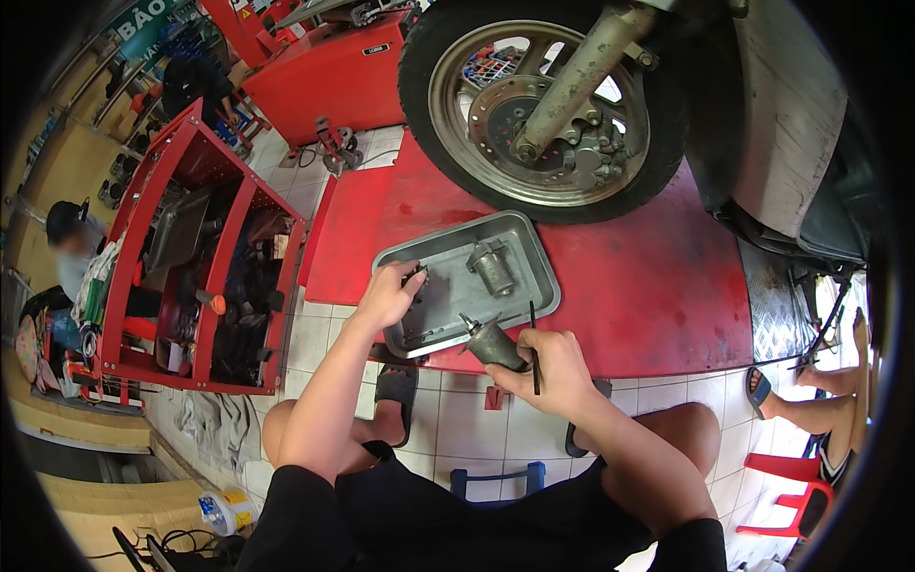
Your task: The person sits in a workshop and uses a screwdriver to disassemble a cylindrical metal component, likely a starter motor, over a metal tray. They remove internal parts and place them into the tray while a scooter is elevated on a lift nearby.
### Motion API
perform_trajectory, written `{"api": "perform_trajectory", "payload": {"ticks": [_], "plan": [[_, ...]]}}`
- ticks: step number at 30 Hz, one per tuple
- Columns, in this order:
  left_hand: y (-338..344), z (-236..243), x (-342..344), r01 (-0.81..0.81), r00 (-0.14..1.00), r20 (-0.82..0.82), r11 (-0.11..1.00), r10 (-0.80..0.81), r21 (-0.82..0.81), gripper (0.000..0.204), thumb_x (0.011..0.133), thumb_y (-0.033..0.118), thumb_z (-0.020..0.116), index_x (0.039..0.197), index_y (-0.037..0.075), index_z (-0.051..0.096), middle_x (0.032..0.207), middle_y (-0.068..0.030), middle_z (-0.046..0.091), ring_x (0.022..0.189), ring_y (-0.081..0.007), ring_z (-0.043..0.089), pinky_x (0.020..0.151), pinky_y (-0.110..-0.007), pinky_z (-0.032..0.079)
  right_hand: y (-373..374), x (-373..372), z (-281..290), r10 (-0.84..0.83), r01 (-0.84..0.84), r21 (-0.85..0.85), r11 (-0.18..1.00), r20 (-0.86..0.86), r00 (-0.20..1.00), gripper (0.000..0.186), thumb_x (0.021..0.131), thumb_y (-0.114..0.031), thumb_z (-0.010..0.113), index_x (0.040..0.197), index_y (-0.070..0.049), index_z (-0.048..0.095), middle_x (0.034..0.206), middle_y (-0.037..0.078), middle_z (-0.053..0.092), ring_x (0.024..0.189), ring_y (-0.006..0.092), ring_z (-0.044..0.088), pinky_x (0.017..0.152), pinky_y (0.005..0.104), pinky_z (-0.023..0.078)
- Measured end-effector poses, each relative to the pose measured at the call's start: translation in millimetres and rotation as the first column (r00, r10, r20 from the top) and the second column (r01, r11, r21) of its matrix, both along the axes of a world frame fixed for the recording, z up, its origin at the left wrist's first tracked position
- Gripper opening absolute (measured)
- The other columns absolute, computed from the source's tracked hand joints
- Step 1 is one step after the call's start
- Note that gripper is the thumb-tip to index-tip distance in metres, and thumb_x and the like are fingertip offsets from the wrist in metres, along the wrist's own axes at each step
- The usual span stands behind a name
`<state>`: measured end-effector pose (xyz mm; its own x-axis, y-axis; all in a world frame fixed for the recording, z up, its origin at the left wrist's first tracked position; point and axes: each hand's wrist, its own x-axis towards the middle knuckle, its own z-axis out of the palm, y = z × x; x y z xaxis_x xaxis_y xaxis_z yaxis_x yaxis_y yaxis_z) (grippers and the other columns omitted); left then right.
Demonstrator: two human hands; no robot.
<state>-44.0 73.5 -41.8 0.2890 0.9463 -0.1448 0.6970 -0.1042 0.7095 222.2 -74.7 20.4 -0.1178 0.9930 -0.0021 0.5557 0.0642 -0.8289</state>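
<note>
My right hand [553, 372] is wrapped round a grey cylindrical starter motor [494, 345], its narrow shaft pointing up and left. A thin black rod [534, 353] stands upright between the same fingers. Over the left side of a grey metal tray [545, 272], my left hand [388, 297] has its fingertips pinched together at a small dark piece I cannot make out. A second starter motor [492, 269] lies inside the tray, right of the left hand. Several small dark screws [424, 337] rest along the tray's near left edge.
The tray sits on a red lift platform [629, 286] below a motorbike's front wheel [543, 114]. A red tool cart [200, 257] stands on the left, with a person [76, 243] beyond it. Another person's legs [810, 410] and a red plastic chair [791, 496] are at right.
</note>
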Motion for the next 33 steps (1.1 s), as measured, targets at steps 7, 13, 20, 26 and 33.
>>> {"api": "perform_trajectory", "payload": {"ticks": [7, 13, 20, 26, 33], "plan": [[-15, -11, 5, 0.141, 0.944, -0.331, 0.902, 0.003, 0.409, 0.045, 0.086, 0.026, 0.067, 0.119, -0.004, 0.060, 0.109, -0.0225, 0.062, 0.100, -0.0404, 0.062, 0.089, -0.046, 0.050, 3, 2, 5, 0.023, -0.023, -0.030, 0.999, -0.006, 1.000, 0.040, 0.069, -0.029, 0.080, 0.065, 0.002, 0.055, 0.053, 0.017, 0.053, 0.048, 0.0336, 0.058, 0.050, 0.0384, 0.046], [-18, -16, 10, 0.249, 0.783, -0.622, 0.926, -0.019, 0.285, 0.046, 0.077, 0.036, 0.075, 0.099, -0.003, 0.065, 0.098, -0.0203, 0.063, 0.090, -0.0378, 0.064, 0.086, -0.045, 0.052, 4, 6, 3, 0.000, 0.001, -0.006, 1.000, 0.046, 0.999, 0.042, 0.068, -0.030, 0.081, 0.062, 0.001, 0.054, 0.052, 0.018, 0.051, 0.050, 0.0362, 0.057, 0.050, 0.0390, 0.046], [-21, 0, 13, 0.314, 0.677, -0.736, 0.896, 0.019, 0.313, 0.050, 0.079, 0.045, 0.071, 0.095, -0.002, 0.068, 0.098, -0.0173, 0.065, 0.089, -0.0339, 0.066, 0.085, -0.043, 0.050, 3, 12, 3, -0.003, 0.002, 0.026, 1.000, 0.053, 0.999, 0.042, 0.068, -0.031, 0.081, 0.061, 0.001, 0.053, 0.051, 0.018, 0.051, 0.049, 0.0359, 0.058, 0.049, 0.0388, 0.045], [-19, 27, 21, -0.025, 0.952, -0.249, 0.852, 0.180, 0.523, 0.042, 0.085, 0.041, 0.067, 0.097, 0.000, 0.068, 0.099, -0.0164, 0.067, 0.087, -0.0333, 0.065, 0.077, -0.042, 0.051, 7, 11, 2, -0.081, 0.080, 0.031, 0.996, 0.001, 0.997, 0.044, 0.070, -0.026, 0.082, 0.058, -0.001, 0.048, 0.049, 0.012, 0.047, 0.042, 0.0168, 0.047, 0.044, 0.0321, 0.039], [-57, 52, 35, -0.179, 0.745, 0.585, 0.941, 0.319, -0.286, 0.054, 0.091, 0.038, 0.066, 0.126, -0.001, 0.055, 0.114, -0.0103, 0.064, 0.098, -0.0179, 0.061, 0.082, -0.031, 0.047, 1, 4, -1, -0.221, 0.223, 0.008, 0.975, -0.101, 0.970, 0.047, 0.070, -0.026, 0.084, 0.059, -0.001, 0.046, 0.049, 0.005, 0.039, 0.048, 0.0100, 0.036, 0.044, 0.0298, 0.035]]}}
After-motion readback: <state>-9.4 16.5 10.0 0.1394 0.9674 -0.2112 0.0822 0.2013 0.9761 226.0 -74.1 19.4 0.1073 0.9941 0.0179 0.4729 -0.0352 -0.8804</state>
